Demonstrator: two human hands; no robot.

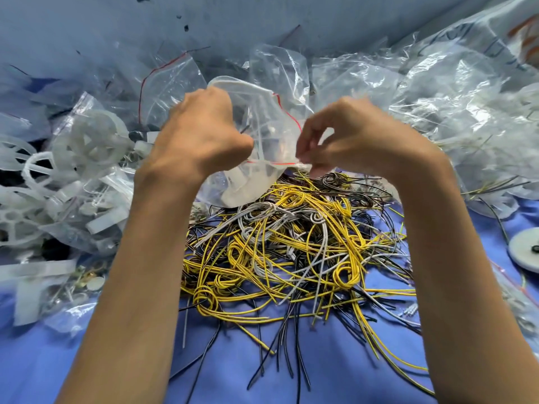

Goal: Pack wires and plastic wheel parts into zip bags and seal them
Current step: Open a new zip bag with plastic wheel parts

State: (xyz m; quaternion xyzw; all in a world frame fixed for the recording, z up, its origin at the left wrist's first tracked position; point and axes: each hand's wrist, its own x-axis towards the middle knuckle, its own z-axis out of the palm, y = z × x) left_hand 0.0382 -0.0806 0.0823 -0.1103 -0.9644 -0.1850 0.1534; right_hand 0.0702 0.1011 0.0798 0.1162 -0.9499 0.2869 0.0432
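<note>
Spreading from 6 o'clock toward the centre, the blue cloth work surface (262, 374) carries a tangled pile of yellow, white and black insulated wires (291, 252), with loose black ends trailing toward the viewer. Both bare forearms rise over this pile. Above its far edge the left hand (201, 135), fingers curled into a fist, grips the left side of a clear plastic zip bag with a red seal line (262, 147). The right hand (350, 138) pinches the bag's red-lined mouth between thumb and fingertips (304, 166), the other fingers bent. The bag hangs between the two hands, just over the wires, and holds a curved white plastic wheel part (242, 185). At 9 o'clock lie translucent white plastic spoked wheels (87, 141), some inside clear bags. At 3 o'clock a flat white plastic disc (525, 249) rests on the cloth. From 1 to 2 o'clock rises a heap of crumpled clear plastic bags (437, 97), and at 11 o'clock an empty red-striped zip bag (169, 83) lies beyond the left hand.
</note>
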